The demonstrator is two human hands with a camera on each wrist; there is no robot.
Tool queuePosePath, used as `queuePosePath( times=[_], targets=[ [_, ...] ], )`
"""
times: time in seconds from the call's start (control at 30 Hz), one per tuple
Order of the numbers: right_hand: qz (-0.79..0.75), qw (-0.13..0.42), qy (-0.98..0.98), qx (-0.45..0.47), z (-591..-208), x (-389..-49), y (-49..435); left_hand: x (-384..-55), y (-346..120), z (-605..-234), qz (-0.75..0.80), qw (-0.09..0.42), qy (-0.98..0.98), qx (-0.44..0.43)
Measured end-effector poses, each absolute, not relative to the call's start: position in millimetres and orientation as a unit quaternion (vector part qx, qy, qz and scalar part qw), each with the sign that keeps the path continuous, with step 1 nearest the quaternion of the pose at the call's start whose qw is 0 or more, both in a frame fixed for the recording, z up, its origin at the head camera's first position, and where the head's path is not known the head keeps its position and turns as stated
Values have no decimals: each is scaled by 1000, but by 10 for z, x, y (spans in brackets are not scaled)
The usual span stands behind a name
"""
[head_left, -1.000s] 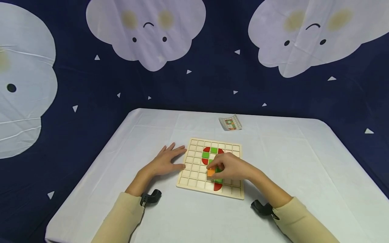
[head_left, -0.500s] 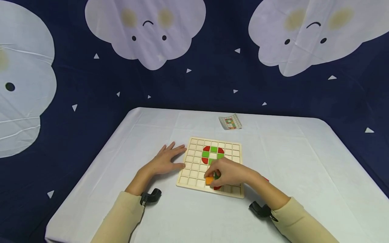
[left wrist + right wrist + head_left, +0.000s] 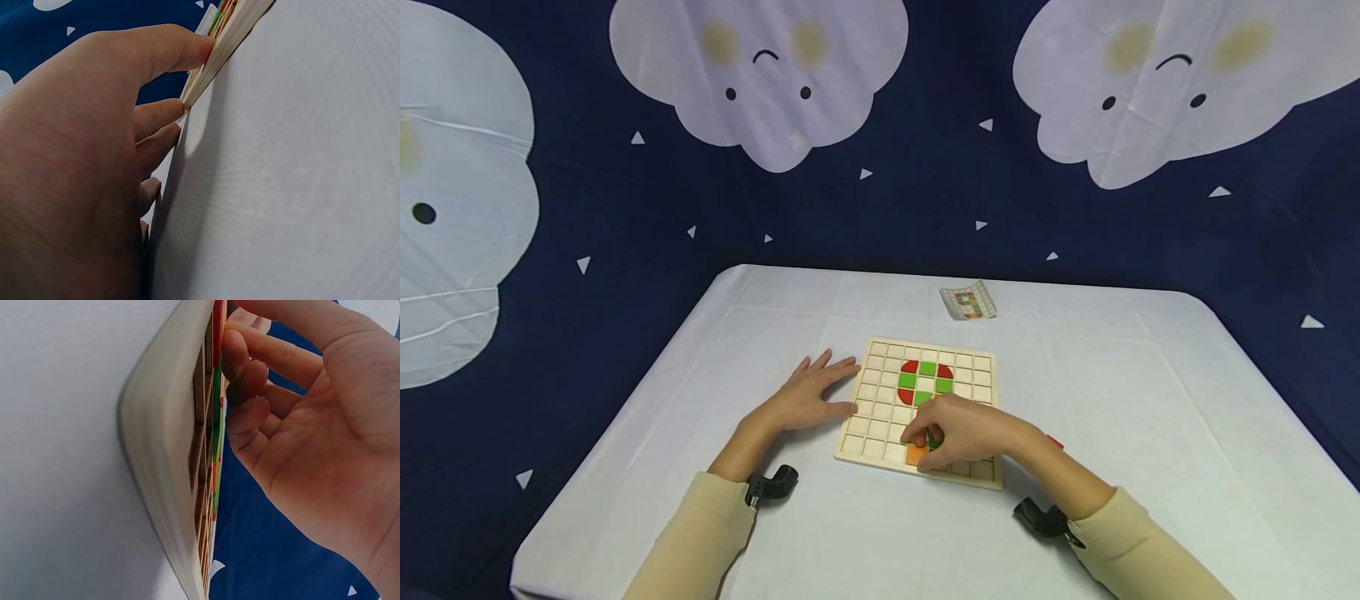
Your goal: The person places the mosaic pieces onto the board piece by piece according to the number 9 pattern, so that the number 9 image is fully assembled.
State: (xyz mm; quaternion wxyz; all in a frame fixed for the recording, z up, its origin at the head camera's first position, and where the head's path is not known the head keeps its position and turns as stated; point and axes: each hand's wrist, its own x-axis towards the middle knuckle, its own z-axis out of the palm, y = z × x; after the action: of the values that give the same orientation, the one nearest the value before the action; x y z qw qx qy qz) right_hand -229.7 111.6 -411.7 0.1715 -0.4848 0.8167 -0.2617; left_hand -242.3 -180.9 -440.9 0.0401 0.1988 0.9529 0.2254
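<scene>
A wooden grid board (image 3: 868,427) lies on the table, with green and red tiles forming a ring in its upper middle. My right hand (image 3: 966,427) is over the lower part of the board, thumb and index finger pinching an orange square tile (image 3: 915,454) at a cell in the front row. Its other fingers are curled and hide the tiles beneath, apart from a bit of green (image 3: 934,440). My left hand (image 3: 805,398) lies spread at the board's left side. In the left wrist view its thumb (image 3: 194,50) touches the board's wooden edge (image 3: 228,53).
Behind the board lies a small pattern card (image 3: 968,302) with a coloured grid printed on it. A red piece (image 3: 1056,442) shows on the white-covered table (image 3: 1112,367) beyond my right forearm. A dark blue cloth (image 3: 925,225) with clouds hangs behind.
My right hand has carried the orange tile toward the front of the board, down to the front row. The red piece by the forearm has come into view. My left hand stays in place.
</scene>
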Motion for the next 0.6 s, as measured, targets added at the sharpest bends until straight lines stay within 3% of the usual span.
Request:
queuePosePath(
  times=[0.6],
  targets=[
    [-291, 167, 818, -467, -4091, -2366, 1205, -2424, -1802, -4435, 220, 47, 957, 186]
  ],
)
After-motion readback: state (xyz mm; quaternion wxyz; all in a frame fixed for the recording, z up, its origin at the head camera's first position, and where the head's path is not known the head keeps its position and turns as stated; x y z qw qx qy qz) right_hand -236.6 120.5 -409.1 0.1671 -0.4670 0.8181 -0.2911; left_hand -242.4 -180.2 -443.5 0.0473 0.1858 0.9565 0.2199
